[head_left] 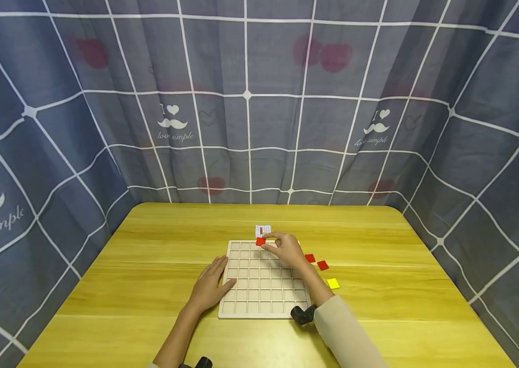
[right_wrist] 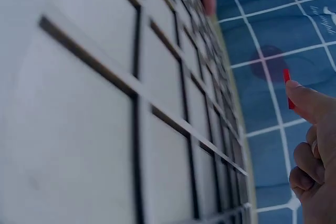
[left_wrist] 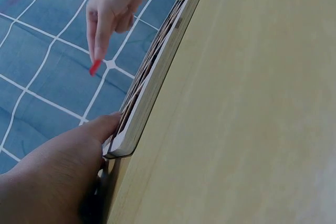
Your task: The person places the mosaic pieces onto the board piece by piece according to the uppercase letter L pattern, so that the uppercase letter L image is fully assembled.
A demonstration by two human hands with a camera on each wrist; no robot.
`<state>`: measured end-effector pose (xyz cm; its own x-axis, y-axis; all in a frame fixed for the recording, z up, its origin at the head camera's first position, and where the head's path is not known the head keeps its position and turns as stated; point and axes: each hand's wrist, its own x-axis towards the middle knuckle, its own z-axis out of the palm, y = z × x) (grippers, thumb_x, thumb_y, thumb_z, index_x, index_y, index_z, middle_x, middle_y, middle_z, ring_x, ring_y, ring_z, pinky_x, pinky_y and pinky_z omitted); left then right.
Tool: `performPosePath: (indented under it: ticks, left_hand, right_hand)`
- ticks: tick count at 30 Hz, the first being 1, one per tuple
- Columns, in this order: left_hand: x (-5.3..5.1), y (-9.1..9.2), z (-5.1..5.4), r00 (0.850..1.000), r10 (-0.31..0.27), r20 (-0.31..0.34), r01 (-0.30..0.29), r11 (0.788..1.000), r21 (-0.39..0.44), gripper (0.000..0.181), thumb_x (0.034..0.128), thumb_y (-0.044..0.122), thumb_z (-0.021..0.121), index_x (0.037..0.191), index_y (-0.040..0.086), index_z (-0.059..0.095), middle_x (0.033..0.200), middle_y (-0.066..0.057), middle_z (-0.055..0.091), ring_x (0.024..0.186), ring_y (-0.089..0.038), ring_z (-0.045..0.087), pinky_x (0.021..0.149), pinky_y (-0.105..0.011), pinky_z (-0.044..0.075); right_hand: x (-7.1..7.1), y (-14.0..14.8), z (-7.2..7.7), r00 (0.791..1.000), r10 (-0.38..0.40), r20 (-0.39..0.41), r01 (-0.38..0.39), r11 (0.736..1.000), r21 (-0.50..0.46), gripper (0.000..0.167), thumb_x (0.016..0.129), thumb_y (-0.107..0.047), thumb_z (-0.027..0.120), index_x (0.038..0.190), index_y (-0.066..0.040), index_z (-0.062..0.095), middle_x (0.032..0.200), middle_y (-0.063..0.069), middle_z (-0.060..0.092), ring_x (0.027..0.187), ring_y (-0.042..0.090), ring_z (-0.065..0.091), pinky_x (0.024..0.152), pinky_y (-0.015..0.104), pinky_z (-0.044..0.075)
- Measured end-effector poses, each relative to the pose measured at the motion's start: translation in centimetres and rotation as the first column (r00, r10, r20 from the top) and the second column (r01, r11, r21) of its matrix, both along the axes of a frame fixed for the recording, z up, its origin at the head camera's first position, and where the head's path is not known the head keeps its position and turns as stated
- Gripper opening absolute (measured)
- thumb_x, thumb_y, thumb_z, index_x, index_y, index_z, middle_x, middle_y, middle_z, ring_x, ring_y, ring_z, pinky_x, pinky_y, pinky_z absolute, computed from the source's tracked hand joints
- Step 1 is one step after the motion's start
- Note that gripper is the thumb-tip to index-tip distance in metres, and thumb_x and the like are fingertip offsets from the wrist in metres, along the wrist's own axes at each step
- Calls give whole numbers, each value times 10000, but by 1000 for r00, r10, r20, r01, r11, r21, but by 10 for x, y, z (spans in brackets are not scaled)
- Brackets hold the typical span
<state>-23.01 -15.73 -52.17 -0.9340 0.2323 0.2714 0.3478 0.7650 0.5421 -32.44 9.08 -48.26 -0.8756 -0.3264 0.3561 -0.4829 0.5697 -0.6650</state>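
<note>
A pale wooden board (head_left: 259, 295) divided into a grid of square cells lies on the table. My right hand (head_left: 288, 250) pinches a red square tile (head_left: 260, 241) between thumb and fingertips over the board's far edge. The right wrist view shows the red tile (right_wrist: 289, 98) edge-on, held apart from the grid. At the board's left side rests my left hand (head_left: 210, 287), its fingers extended along the edge and its thumb over the rim. The left wrist view shows that thumb (left_wrist: 107, 125) touching the board's corner.
Behind the board lies a small card (head_left: 263, 229) printed with a grid and a reddish mark. Two red tiles, one nearer the board (head_left: 310, 258) and another (head_left: 323, 265), lie to its right, with a yellow tile (head_left: 333, 283) closer to me. A checked curtain (head_left: 268, 122) surrounds the table.
</note>
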Motion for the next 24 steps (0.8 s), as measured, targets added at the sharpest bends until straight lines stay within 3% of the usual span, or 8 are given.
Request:
performPosePath:
  ticks: [11, 20, 24]
  left_hand:
    - [0, 0, 2, 1000, 3, 4, -3, 1000, 3, 694, 883, 391, 590, 1408, 3, 356, 1442, -162, 342, 1346, -332, 248, 1091, -496, 181]
    - [-1, 0, -1, 1000, 3, 3, -3, 1000, 1, 700, 885, 406, 584, 1412, 8, 351, 1444, -155, 341, 1349, -324, 243, 1095, -491, 174]
    - [-1, 0, -2, 1000, 3, 3, -3, 1000, 3, 699, 886, 407, 582, 1411, 7, 352, 1444, -155, 342, 1350, -324, 242, 1096, -489, 171]
  right_hand:
    - [-3, -14, -20, 993, 22, 113, -31, 996, 79, 252, 812, -316, 711, 1023, -178, 709, 442, -90, 236, 398, 58, 169, 372, 197, 155]
    - [-4, -15, -25, 993, 40, 110, -56, 989, 140, 232, 831, -299, 693, 1031, -183, 707, 456, -79, 477, 410, 51, 277, 410, 214, 261]
    - [-3, -16, -24, 992, 46, 120, -64, 987, 150, 223, 834, -307, 689, 1032, -204, 706, 478, -88, 512, 423, 59, 297, 430, 225, 306]
